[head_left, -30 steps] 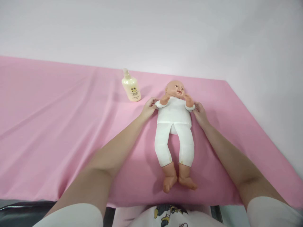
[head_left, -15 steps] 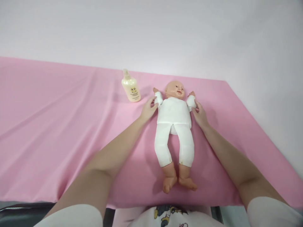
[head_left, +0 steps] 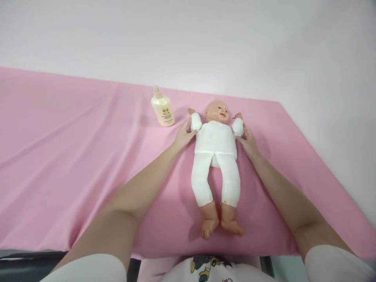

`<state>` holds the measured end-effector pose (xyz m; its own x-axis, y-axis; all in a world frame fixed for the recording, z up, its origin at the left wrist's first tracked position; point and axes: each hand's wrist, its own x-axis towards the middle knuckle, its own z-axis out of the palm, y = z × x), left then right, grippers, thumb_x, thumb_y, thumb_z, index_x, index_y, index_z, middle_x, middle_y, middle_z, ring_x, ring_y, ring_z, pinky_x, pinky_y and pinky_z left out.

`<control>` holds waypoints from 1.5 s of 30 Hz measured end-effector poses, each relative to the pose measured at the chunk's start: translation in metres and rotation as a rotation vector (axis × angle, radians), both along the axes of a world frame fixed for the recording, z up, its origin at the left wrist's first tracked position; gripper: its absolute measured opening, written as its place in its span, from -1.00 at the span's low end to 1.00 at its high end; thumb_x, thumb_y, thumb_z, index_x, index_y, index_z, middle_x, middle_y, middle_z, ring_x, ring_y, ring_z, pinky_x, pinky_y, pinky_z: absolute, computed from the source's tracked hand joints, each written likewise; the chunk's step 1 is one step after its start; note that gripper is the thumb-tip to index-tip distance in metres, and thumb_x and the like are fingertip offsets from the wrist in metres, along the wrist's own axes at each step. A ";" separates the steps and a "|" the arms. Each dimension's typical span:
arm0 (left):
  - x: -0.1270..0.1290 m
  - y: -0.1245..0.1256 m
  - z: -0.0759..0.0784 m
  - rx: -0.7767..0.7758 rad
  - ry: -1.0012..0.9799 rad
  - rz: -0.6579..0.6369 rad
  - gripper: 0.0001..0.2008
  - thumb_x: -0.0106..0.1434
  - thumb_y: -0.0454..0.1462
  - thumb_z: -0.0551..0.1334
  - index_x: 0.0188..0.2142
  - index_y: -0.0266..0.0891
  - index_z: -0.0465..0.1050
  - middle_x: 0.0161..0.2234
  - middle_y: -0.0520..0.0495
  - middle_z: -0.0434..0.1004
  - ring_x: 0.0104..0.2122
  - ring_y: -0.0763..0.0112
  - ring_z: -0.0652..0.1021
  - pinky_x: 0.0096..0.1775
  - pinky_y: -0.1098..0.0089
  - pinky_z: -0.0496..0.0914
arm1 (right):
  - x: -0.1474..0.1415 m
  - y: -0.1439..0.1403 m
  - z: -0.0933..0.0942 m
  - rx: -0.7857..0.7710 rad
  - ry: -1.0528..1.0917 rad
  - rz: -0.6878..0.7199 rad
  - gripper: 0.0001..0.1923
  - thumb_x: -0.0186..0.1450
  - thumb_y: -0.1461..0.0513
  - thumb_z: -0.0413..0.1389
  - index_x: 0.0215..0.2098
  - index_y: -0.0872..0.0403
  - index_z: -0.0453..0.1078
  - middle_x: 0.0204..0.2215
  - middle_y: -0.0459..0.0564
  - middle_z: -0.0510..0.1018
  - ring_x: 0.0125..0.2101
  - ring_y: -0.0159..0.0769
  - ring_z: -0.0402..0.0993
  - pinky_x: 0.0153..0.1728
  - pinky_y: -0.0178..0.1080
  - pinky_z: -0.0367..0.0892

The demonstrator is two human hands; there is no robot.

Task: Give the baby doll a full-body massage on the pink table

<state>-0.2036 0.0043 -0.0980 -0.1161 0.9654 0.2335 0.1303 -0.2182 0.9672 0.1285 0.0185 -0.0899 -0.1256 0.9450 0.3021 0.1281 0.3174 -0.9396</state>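
Observation:
A baby doll [head_left: 216, 139] lies on its back on the pink cloth, its head away from me and its bare feet toward me. White fabric covers its body, arms and legs. My left hand [head_left: 184, 135] is closed around the doll's arm on the left, thumb near the shoulder and fingers partly hidden behind the arm. On the other side, my right hand [head_left: 249, 141] holds the doll's right-side arm in the same way, its fingertips partly covered. Both doll arms are bent, with the small hands pointing up beside the head.
A pump bottle [head_left: 163, 111] of pale yellow liquid stands on the cloth left of the doll's head. The pink cloth [head_left: 73, 149] spreads over the table, with folds on the left. Behind it is a white wall [head_left: 188, 43].
The doll's left-side arm has shifted slightly outward to the left, with my left hand still on it. My right hand has barely moved, and the bottle stands where it was.

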 end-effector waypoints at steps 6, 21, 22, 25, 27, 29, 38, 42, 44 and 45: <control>0.001 0.003 0.004 0.002 -0.269 -0.055 -0.05 -0.08 -0.31 0.52 0.33 -0.25 0.30 -0.06 -0.22 0.71 -0.01 0.03 0.66 0.16 0.05 0.44 | -0.005 -0.002 0.005 -0.108 0.263 -0.065 -0.47 -0.03 0.20 0.35 -0.06 -0.04 0.52 -0.04 -0.03 0.70 0.06 -0.01 0.60 0.23 0.13 0.41; 0.013 -0.006 0.022 0.015 -0.131 0.047 -0.78 -0.15 -0.50 0.14 -0.53 -0.25 0.49 -0.47 0.00 0.63 -0.36 0.36 0.63 -0.11 0.30 0.52 | -0.007 -0.006 0.005 -0.188 0.257 -0.094 -0.85 -0.04 0.28 0.29 -0.56 -0.03 0.39 -0.51 -0.17 0.59 -0.44 -0.31 0.53 -0.26 -0.18 0.57; 0.012 -0.006 0.021 0.016 -0.125 0.038 -0.77 -0.15 -0.50 0.14 -0.52 -0.25 0.49 -0.46 0.00 0.63 -0.34 0.34 0.63 -0.09 0.29 0.53 | -0.006 -0.005 0.005 -0.170 0.233 -0.095 -0.86 -0.03 0.27 0.29 -0.55 -0.03 0.41 -0.49 -0.16 0.60 -0.42 -0.30 0.54 -0.24 -0.18 0.56; 0.011 -0.005 0.017 0.040 -0.110 -0.015 -0.72 -0.13 -0.47 0.16 -0.40 -0.25 0.53 -0.36 -0.03 0.67 -0.23 0.28 0.66 0.01 0.22 0.51 | -0.006 -0.004 0.005 -0.083 0.145 -0.064 -0.85 0.01 0.21 0.29 -0.42 -0.03 0.48 -0.36 -0.10 0.64 -0.29 -0.26 0.58 -0.13 -0.13 0.55; 0.010 -0.004 0.014 0.057 -0.078 -0.048 -0.67 -0.07 -0.44 0.20 -0.27 -0.23 0.55 -0.22 -0.07 0.69 -0.12 0.23 0.65 0.06 0.18 0.48 | -0.008 -0.004 0.005 -0.019 0.072 -0.013 -0.75 0.06 0.14 0.30 -0.27 -0.03 0.51 -0.22 -0.05 0.66 -0.16 -0.19 0.59 -0.03 -0.07 0.52; 0.009 -0.003 0.011 0.064 -0.024 -0.045 -0.62 0.01 -0.38 0.24 -0.13 -0.20 0.53 -0.07 -0.10 0.67 -0.03 0.19 0.62 0.08 0.17 0.47 | -0.009 -0.006 0.005 0.035 -0.014 0.015 -0.65 0.13 0.06 0.29 -0.13 -0.05 0.49 -0.08 -0.02 0.65 -0.04 -0.13 0.57 0.07 -0.01 0.48; 0.011 -0.012 0.014 0.287 0.253 0.137 -0.61 0.27 -0.32 0.22 0.10 -0.17 0.35 0.13 -0.21 0.52 0.03 0.20 0.59 0.14 0.13 0.42 | -0.010 -0.015 0.006 0.263 -0.101 -0.227 -0.39 0.31 -0.09 0.20 0.22 -0.10 0.18 0.19 0.12 0.48 0.16 -0.08 0.47 0.23 0.08 0.38; 0.011 -0.011 0.014 0.268 0.297 0.146 -0.59 0.29 -0.33 0.19 0.13 -0.19 0.44 0.16 -0.23 0.52 0.12 0.17 0.53 0.20 0.16 0.39 | -0.009 -0.014 0.006 0.180 -0.138 -0.200 -0.35 0.32 -0.12 0.17 0.29 -0.10 0.21 0.30 0.13 0.40 0.25 -0.05 0.41 0.26 0.07 0.37; 0.011 -0.009 0.012 0.189 0.248 0.136 -0.55 0.30 -0.31 0.22 0.18 -0.20 0.46 0.18 -0.23 0.53 0.15 0.14 0.52 0.24 0.16 0.36 | -0.008 -0.012 0.004 0.112 -0.169 -0.164 -0.29 0.31 -0.13 0.17 0.33 -0.10 0.22 0.38 0.12 0.32 0.33 0.00 0.32 0.35 0.11 0.26; 0.011 -0.008 0.010 0.139 0.218 0.133 -0.53 0.29 -0.30 0.24 0.20 -0.21 0.46 0.17 -0.24 0.54 0.14 0.12 0.53 0.26 0.14 0.34 | -0.007 -0.010 0.003 0.089 -0.178 -0.130 -0.28 0.31 -0.13 0.18 0.35 -0.09 0.23 0.40 0.11 0.29 0.36 0.03 0.27 0.39 0.14 0.18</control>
